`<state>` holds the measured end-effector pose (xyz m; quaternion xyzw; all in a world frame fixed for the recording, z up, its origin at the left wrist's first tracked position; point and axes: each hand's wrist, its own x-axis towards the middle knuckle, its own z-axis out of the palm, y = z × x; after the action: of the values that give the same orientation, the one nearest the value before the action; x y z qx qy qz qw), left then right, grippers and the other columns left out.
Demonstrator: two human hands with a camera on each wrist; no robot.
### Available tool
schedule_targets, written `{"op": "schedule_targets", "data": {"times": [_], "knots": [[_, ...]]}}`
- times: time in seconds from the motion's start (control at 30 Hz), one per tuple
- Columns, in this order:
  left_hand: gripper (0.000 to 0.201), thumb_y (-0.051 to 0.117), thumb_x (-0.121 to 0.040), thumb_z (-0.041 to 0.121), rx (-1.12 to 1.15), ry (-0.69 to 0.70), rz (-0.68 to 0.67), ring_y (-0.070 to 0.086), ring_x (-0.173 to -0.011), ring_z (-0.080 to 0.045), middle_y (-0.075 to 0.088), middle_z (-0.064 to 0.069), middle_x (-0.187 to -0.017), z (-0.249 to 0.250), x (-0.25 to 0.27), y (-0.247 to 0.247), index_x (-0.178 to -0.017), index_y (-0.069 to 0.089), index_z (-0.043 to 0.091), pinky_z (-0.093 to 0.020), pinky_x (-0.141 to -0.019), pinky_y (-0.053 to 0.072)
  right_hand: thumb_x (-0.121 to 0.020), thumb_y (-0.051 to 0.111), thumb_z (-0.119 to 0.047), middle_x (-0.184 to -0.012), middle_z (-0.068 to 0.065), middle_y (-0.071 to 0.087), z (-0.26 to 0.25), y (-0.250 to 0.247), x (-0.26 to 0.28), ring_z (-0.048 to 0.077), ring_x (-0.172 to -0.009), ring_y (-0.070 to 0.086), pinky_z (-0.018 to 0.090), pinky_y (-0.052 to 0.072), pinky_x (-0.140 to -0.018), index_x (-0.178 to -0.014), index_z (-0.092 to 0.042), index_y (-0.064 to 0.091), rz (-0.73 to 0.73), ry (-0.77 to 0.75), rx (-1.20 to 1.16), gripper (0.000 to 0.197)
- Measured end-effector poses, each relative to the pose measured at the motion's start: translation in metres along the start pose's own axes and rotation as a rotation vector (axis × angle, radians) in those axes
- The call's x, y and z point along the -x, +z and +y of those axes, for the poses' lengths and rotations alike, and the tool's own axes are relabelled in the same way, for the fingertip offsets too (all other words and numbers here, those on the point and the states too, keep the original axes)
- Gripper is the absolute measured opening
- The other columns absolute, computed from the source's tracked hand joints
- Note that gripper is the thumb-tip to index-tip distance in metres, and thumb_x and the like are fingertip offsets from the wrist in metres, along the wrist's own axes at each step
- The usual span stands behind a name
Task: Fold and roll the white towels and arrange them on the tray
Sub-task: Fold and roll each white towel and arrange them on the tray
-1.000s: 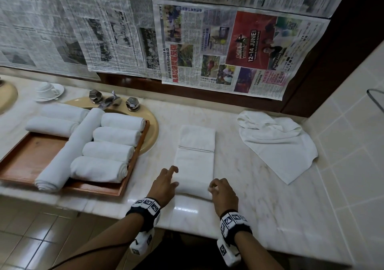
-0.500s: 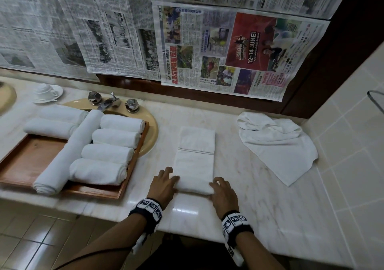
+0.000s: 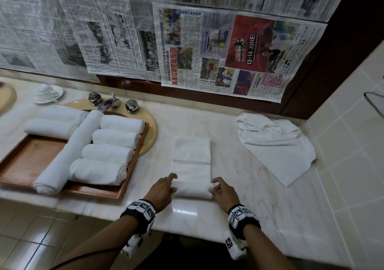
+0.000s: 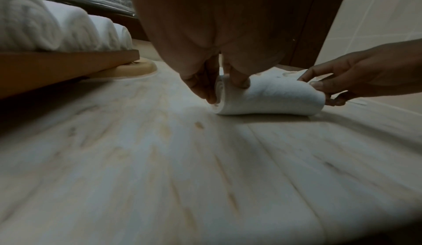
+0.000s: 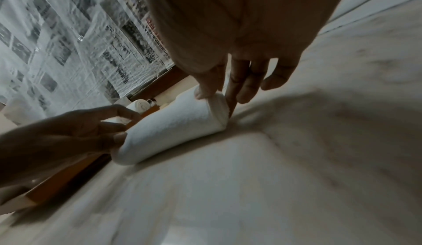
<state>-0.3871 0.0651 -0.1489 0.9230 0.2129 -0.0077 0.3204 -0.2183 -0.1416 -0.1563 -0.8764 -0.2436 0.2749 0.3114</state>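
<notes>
From the head: left hand (image 3: 164,188) and right hand (image 3: 223,190) pinching the ends of a half-rolled towel (image 3: 191,172) on the counter (image 3: 270,207), right of the tray (image 3: 27,161) with rolls (image 3: 99,171). From the left wrist: fingers (image 4: 237,79) curled round the roll's end. From the right wrist: thumb and fingers (image 5: 235,90) nipping the other end.

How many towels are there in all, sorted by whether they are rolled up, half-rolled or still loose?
Rolled towels on the wooden tray: 7
Half-rolled towel between both hands: 1
Loose crumpled towel on the counter: 1
Total: 9
</notes>
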Motion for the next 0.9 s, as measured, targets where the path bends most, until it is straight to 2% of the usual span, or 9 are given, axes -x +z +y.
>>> {"op": "schedule_targets", "data": {"times": [0.1,0.2,0.37,0.47,0.53,0.63,0.73,0.8,0.9], "knots": [[0.029,0.055,-0.095,0.019,0.031,-0.033,0.027,0.054,-0.076,-0.022,0.063,-0.006,-0.084,0.002,-0.002,0.0,-0.118,0.04,0.027,-0.036,-0.067,0.042,-0.092,0.062,-0.034,-0.091,-0.009,0.065,-0.005,0.005,0.0,0.017,-0.086,0.062,0.029,0.047,-0.073,-0.104,-0.034,0.052,0.074,0.018,0.019,0.016],[0.024,0.053,-0.096,0.019,-0.011,-0.035,0.078,0.05,-0.071,-0.021,0.058,-0.002,-0.079,0.006,0.001,0.005,-0.117,0.043,0.027,-0.033,-0.062,0.035,-0.091,0.063,-0.025,-0.096,-0.014,0.058,-0.011,0.012,0.004,0.011,-0.087,0.06,0.029,0.046,-0.071,-0.095,-0.033,0.055,0.21,-0.031,0.031,0.012],[0.009,0.057,-0.094,0.026,-0.145,0.09,0.201,0.059,-0.1,-0.026,0.058,0.001,-0.133,-0.001,0.009,0.011,-0.102,0.06,0.025,-0.036,-0.076,0.048,-0.09,0.064,-0.018,-0.103,-0.016,0.062,-0.006,0.019,0.008,0.014,-0.089,0.059,0.036,0.047,-0.077,-0.09,-0.028,0.069,0.339,-0.19,0.149,0.011],[0.03,0.062,-0.088,0.051,-0.255,0.15,0.152,0.052,-0.118,-0.021,0.053,0.0,-0.142,-0.011,0.011,0.012,-0.107,0.061,0.028,-0.038,-0.087,0.05,-0.091,0.063,-0.03,-0.118,-0.016,0.058,0.0,0.018,0.013,0.015,-0.097,0.058,0.037,0.047,-0.08,-0.103,-0.029,0.068,0.299,-0.238,0.264,0.013],[0.044,0.068,-0.079,0.057,-0.305,0.134,0.086,0.052,-0.12,-0.023,0.053,0.0,-0.141,-0.013,0.009,0.01,-0.113,0.06,0.029,-0.04,-0.089,0.05,-0.083,0.069,-0.039,-0.131,-0.015,0.051,0.006,0.02,0.015,0.015,-0.108,0.053,0.036,0.045,-0.084,-0.118,-0.029,0.063,0.207,-0.243,0.329,0.037],[0.058,0.085,-0.063,0.045,-0.333,0.094,0.041,0.058,-0.117,-0.028,0.058,-0.003,-0.133,-0.008,-0.001,0.006,-0.113,0.063,0.026,-0.041,-0.086,0.051,-0.073,0.08,-0.028,-0.138,-0.011,0.047,0.006,0.019,0.01,0.019,-0.117,0.051,0.037,0.044,-0.091,-0.129,-0.027,0.058,0.115,-0.194,0.385,0.06],[0.059,0.093,-0.048,0.038,-0.4,0.078,0.021,0.061,-0.109,-0.026,0.062,-0.002,-0.12,0.002,-0.01,-0.003,-0.1,0.07,0.025,-0.038,-0.08,0.053,-0.073,0.079,-0.018,-0.135,-0.011,0.048,-0.003,0.015,0.0,0.019,-0.116,0.05,0.036,0.045,-0.092,-0.125,-0.025,0.061,0.129,-0.153,0.351,0.055],[0.051,0.091,-0.053,0.033,-0.41,0.088,0.024,0.059,-0.106,-0.025,0.06,0.0,-0.114,0.005,-0.013,-0.006,-0.099,0.071,0.023,-0.037,-0.079,0.05,-0.077,0.076,-0.02,-0.132,-0.012,0.05,-0.003,0.016,-0.003,0.016,-0.114,0.05,0.032,0.045,-0.093,-0.125,-0.023,0.061,0.109,-0.164,0.328,0.051],[0.043,0.07,-0.076,0.022,-0.35,0.097,-0.011,0.051,-0.112,-0.027,0.055,-0.003,-0.12,0.003,-0.009,-0.004,-0.118,0.064,0.016,-0.035,-0.086,0.04,-0.081,0.074,-0.024,-0.123,-0.013,0.056,0.006,0.015,-0.002,0.011,-0.11,0.053,0.023,0.042,-0.093,-0.124,-0.022,0.06,0.05,-0.184,0.23,0.046]]}}
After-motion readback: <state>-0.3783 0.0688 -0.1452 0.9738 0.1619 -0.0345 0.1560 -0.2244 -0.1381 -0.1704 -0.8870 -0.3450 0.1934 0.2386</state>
